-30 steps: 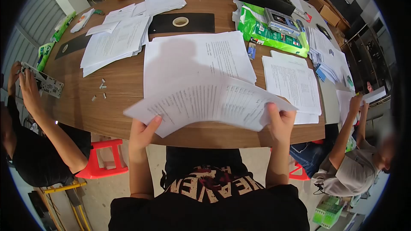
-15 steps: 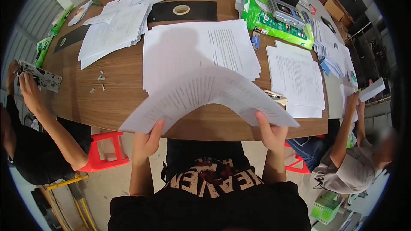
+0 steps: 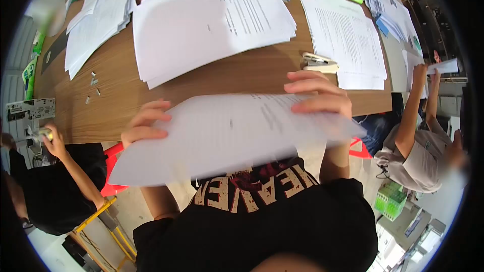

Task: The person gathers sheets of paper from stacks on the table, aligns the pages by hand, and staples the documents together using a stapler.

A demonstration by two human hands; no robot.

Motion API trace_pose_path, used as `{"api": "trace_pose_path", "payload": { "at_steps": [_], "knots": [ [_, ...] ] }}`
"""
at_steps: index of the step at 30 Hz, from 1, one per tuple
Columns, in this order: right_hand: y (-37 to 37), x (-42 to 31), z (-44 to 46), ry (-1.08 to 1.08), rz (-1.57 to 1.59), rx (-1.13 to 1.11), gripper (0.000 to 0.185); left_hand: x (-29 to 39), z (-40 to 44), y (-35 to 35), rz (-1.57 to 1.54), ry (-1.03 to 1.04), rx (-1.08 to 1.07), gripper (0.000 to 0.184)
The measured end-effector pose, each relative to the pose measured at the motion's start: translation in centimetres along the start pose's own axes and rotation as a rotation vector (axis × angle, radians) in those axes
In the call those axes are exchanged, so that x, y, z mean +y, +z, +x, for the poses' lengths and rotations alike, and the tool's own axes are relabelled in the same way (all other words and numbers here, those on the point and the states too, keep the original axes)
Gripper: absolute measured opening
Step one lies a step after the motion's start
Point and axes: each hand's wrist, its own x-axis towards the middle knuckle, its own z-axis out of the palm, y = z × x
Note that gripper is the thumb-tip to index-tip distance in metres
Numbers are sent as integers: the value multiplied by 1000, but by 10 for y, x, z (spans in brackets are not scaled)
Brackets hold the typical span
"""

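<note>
Left hand [image 3: 145, 122] and right hand [image 3: 325, 95] hold the printed paper [image 3: 217, 133] near opposite ends, neither nearer; its long axis runs sideways along the desk's [image 3: 262, 73] near edge.

- Bare tabletop [image 3: 222, 76] is offering a lane across mid-frame!
- Paper stack [image 3: 186, 30] is walling off upper centre, held sheets [image 3: 217, 133] the lower.
- Stapler [image 3: 322, 65] is blocking right of centre.
</note>
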Motion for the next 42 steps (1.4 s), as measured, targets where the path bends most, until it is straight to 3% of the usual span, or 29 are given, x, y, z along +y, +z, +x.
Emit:
{"api": "trace_pose_path", "payload": {
  "at_steps": [3, 10, 14, 17, 19, 20, 21, 23, 29, 31, 33, 35, 39, 41, 42],
  "knots": [
    [-3, -6, -17, 10, -25, -99, 13, 13, -8, -11, 187, -53, -169, 22],
    [2, 2, -37, 140, -2, -144, 24, 17, -13, 3, 249, -216, -72, 21],
    [0, 16, -36, 34, 149, -83, 30, 21, -13, -6, 300, -235, -104, 34],
    [-11, 14, -54, 162, 28, 56, 29, 27, 0, 3, 231, -266, -54, 39],
    [-5, -2, -45, 265, 133, 215, 22, 63, 10, -1, 147, -475, -27, 30],
    [-26, -9, -42, 390, -6, 46, 23, 62, 7, 4, 118, -436, 48, 23],
    [-25, -10, -41, 485, 107, 139, 27, 57, -1, 11, 150, -384, 190, 33],
    [-21, -6, -32, 583, 278, 97, 35, 57, -8, 8, 76, -473, 207, 42],
    [16, 33, -41, 762, 327, 89, 33, 14, -26, 8, -3, -678, 276, 59],
    [15, 39, -48, 858, 322, 33, 31, 7, -30, 12, 133, -810, 376, 61],
    [14, 43, -51, 820, 284, 2, 29, -2, -24, 23, 410, -499, 563, 54],
    [17, 44, -50, 819, 314, 14, 29, -3, -9, 20, 1201, -70, 393, 43],
    [13, 43, -48, 809, 283, -21, 29, -9, 26, 53, 794, -19, 314, 33],
    [13, 42, -47, 785, 296, -33, 30, -11, 54, 78, 723, 29, 15, 30],
    [13, 42, -46, 762, 324, -41, 30, -10, 69, 95, 656, 30, -24, 25]
  ]
}}
